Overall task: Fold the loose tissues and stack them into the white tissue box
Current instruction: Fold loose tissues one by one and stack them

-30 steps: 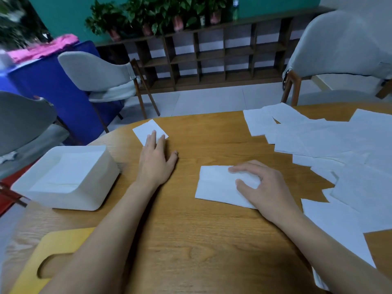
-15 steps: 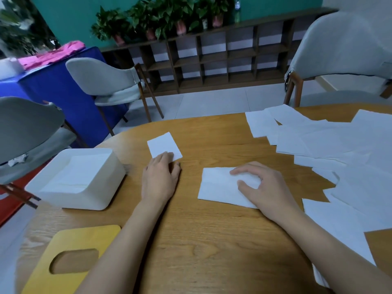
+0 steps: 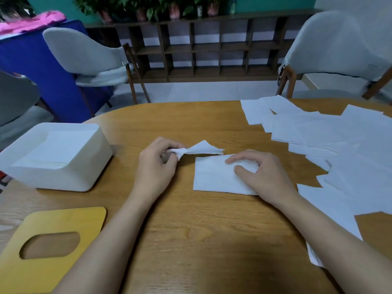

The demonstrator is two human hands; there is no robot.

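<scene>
Small tissue point(image 3: 201, 148) now lifted, left grip point(image 3: 156, 166) pinching

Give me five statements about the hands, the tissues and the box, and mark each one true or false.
1. The left hand pinches a small tissue held above the table. True.
2. The yellow lid sits on the white tissue box. False: the lid lies on the table in front of the box, whose top is open.
3. The right hand rests on a folded tissue that lies flat on the table. True.
4. The loose tissues are spread on the left side of the table. False: they lie on the right side.
5. The white tissue box stands to the left of both hands. True.
</scene>
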